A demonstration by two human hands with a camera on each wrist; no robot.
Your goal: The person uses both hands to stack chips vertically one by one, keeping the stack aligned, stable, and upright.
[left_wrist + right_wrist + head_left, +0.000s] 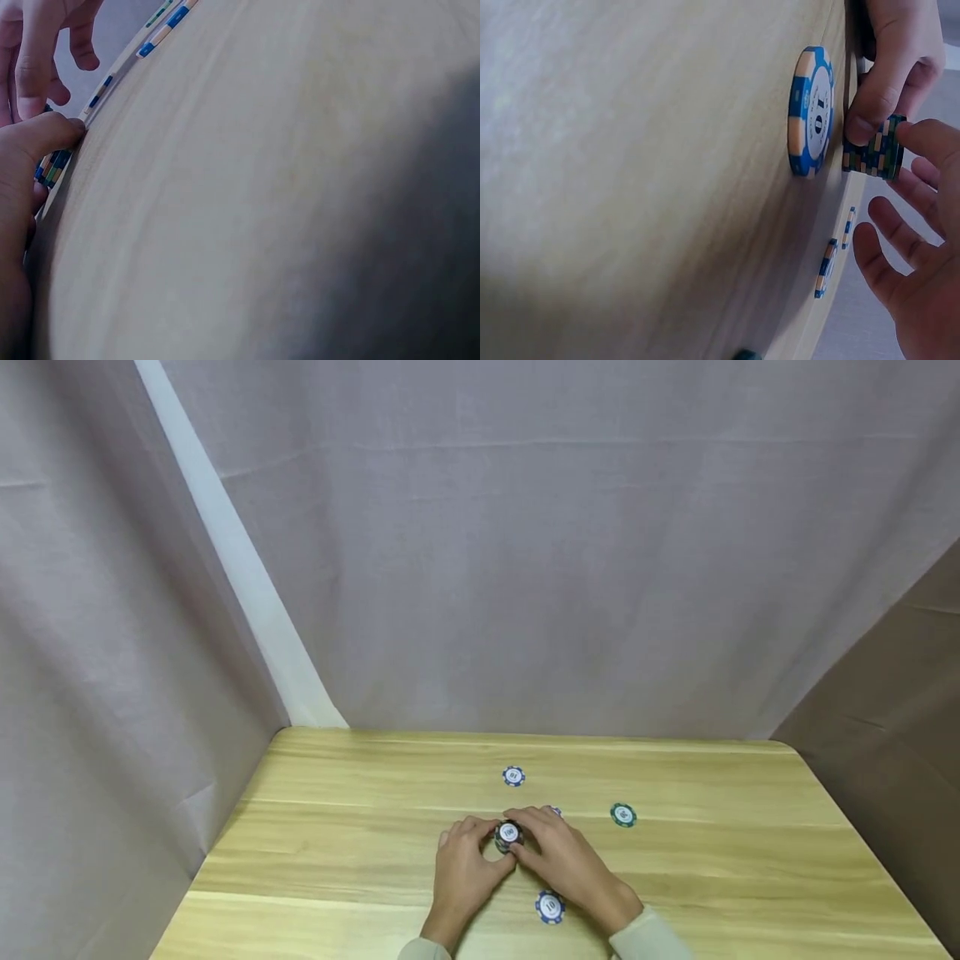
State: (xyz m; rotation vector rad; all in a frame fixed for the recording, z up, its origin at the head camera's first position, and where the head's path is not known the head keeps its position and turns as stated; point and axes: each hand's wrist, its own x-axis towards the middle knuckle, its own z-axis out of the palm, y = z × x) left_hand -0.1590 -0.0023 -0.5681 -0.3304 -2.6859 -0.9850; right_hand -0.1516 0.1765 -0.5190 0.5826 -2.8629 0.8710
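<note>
A short stack of poker chips [874,154] stands on the table, its edges striped green, blue and pale. Its uppermost poker chip [508,832] is black with a white centre marked 100. My left hand [465,864] holds the stack from the left, thumb on the near side and fingers behind. From the right, my right hand [562,856] pinches the black chip at the top between thumb and forefinger, the other fingers spread above the table. Close to the right wrist lies a blue-and-white chip [551,907] marked 10.
The wooden table [337,843] also bears a blue chip [513,776] beyond the hands and a green chip [623,814] to the right. Another chip [556,810] is partly hidden behind the right hand. Grey curtains [525,568] hang around the table.
</note>
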